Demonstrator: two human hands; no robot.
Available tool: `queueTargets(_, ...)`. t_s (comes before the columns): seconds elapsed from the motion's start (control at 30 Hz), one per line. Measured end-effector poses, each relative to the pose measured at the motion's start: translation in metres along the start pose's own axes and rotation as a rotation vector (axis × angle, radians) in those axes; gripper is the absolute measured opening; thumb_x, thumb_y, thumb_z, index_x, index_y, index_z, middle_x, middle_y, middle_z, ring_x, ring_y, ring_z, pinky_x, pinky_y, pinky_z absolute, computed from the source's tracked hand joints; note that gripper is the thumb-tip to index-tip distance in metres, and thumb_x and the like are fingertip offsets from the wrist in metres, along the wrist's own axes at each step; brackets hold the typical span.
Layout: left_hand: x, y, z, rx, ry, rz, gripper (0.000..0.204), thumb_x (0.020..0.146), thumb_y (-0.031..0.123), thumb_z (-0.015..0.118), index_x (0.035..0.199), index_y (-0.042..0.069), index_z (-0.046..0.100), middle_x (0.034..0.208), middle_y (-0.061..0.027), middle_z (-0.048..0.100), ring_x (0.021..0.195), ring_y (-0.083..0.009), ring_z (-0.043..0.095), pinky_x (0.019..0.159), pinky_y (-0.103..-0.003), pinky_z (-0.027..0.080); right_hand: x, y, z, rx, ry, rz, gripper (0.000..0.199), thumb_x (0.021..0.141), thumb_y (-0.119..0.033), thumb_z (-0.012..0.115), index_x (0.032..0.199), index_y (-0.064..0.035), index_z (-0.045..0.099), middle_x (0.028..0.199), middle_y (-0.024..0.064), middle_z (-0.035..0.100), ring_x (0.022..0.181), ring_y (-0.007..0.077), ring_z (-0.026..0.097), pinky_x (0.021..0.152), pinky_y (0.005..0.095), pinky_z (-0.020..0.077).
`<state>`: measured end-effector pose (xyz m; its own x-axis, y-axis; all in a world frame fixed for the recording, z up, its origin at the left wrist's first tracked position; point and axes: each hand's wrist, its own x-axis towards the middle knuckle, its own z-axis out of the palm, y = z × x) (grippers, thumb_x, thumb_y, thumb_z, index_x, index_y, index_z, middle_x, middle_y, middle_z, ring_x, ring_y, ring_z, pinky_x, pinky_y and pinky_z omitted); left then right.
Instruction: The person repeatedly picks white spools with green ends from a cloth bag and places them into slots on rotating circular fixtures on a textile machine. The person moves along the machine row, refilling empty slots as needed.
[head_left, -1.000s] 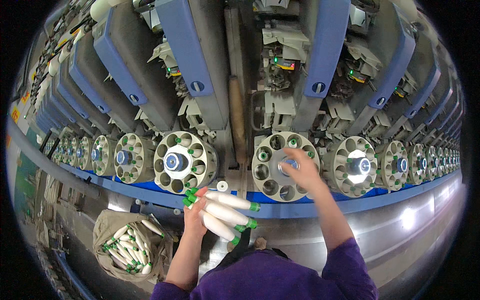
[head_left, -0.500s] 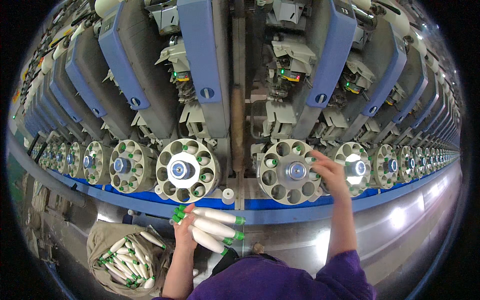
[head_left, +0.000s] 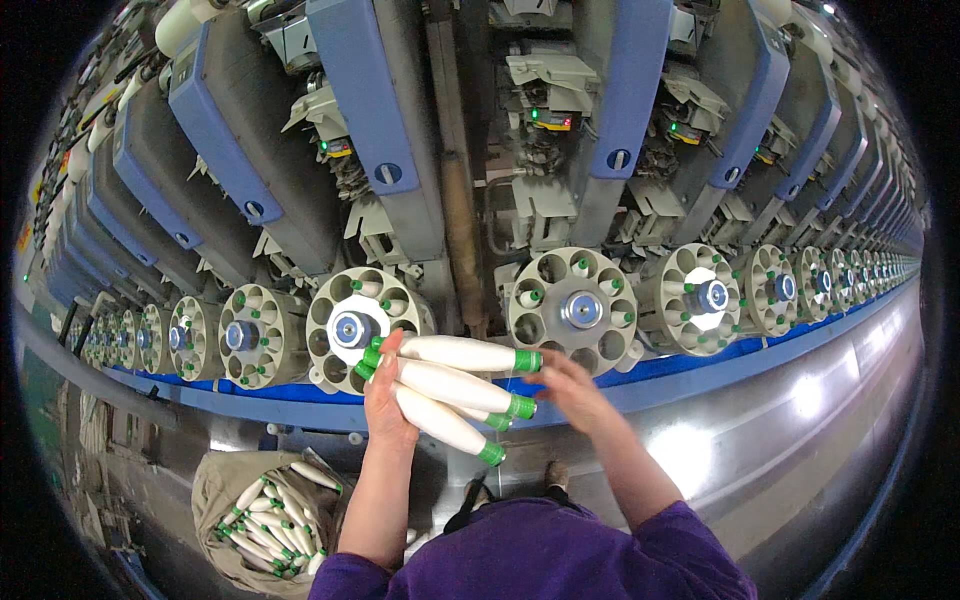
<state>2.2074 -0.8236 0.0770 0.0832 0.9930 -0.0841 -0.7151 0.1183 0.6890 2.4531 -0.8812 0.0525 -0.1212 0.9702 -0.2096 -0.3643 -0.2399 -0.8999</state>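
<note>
My left hand (head_left: 388,395) is closed round several white yarn bobbins (head_left: 455,385) with green ends, fanned out in front of my chest. Their thicker green tips point right. Close to the upper tips, my right hand (head_left: 570,388) has its fingers drawn together; whether they pinch a thread or a bobbin end is too small to make out. Behind the bunch stand two round bobbin magazines, the left one (head_left: 320,322) partly covered by it. The right magazine (head_left: 520,327) holds a few bobbins in its upper and right pockets, while several other pockets are bare.
A cloth sack (head_left: 215,470) full of similar bobbins stands at lower left. A long row of winding units with blue panels (head_left: 630,90) and more magazines (head_left: 660,290) stretches to both sides. A blue rail (head_left: 690,390) runs along the machine's front, above a shiny floor (head_left: 760,430).
My right hand has come away from the right magazine, moving left and down to the bobbin tips. My left hand has lifted the bunch up and to the right. The view has shifted slightly.
</note>
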Motion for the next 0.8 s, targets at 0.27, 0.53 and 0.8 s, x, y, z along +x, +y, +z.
queueTargets(0.27, -0.011, -0.044, 0.029, -0.022, 0.049, 0.02, 0.055, 0.084, 0.028, 0.06, 0.129, 0.001, 0.043, 0.12, -0.0121, 0.049, 0.108, -0.026, 0.05, 0.094, -0.041, 0.042, -0.012, 0.016, -0.067, 0.8, -0.012, 0.032, 0.025, 0.089, -0.029, 0.054, 0.097, -0.005, 0.058, 0.096, 0.0075, 0.062, 0.093, 0.0172, 0.058, 0.087, 0.0371, 0.044)
queueTargets(0.53, -0.013, -0.067, 0.055, 0.007, 0.074, 0.033, 0.054, 0.085, 0.026, 0.059, 0.13, 0.003, 0.041, 0.119, -0.0128, 0.05, 0.108, -0.0252, 0.051, 0.093, -0.041, 0.042, -0.098, -0.058, -0.27, 0.531, 0.509, -0.451, 0.022, 0.092, -0.028, 0.049, 0.075, -0.0151, 0.046, 0.059, -0.0073, 0.038, 0.047, 0.0035, 0.036, 0.041, 0.0179, 0.0305)
queueTargets(0.8, -0.006, -0.091, 0.093, 0.066, 0.1, 0.086, 0.048, 0.087, 0.028, 0.057, 0.127, 0.005, 0.044, 0.117, -0.0109, 0.051, 0.108, -0.0236, 0.05, 0.094, -0.04, 0.042, -0.027, 0.006, -0.086, 0.325, 0.014, 0.165, 0.034, 0.082, -0.02, 0.065, 0.113, -0.0096, 0.056, 0.106, 0.0005, 0.06, 0.082, 0.0098, 0.053, 0.066, 0.0249, 0.0408)
